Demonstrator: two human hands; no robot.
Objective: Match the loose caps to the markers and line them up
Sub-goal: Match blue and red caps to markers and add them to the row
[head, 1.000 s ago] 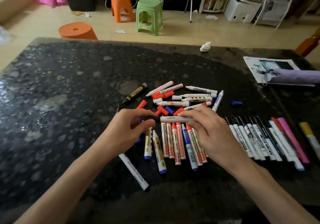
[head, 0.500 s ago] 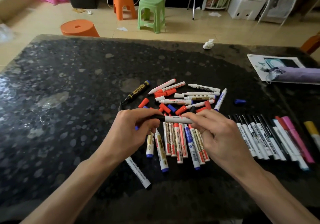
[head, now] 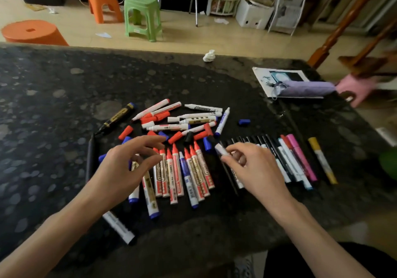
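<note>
My right hand [head: 255,170] grips a white marker [head: 222,149], whose end sticks out to the left of my fingers, just above the left end of a row of black-capped markers [head: 268,146]. My left hand [head: 129,166] hovers with relaxed, spread fingers and holds nothing, over the left part of a row of red-capped markers [head: 176,170]. Behind both rows lies a jumble of uncapped markers [head: 193,118] with loose caps: a red cap [head: 125,132], a black cap [head: 189,137] and a blue cap [head: 244,122].
All of this lies on a dark speckled table [head: 53,105]. A black marker [head: 119,118] lies at the left, pink [head: 300,155] and yellow [head: 322,159] markers at the right. A printed sheet with a purple pouch [head: 307,88] and a crumpled tissue [head: 209,56] sit farther back.
Both hands held the white marker crosswise over the red row. My left hand has let go and opened, and my right hand has carried the marker to the right.
</note>
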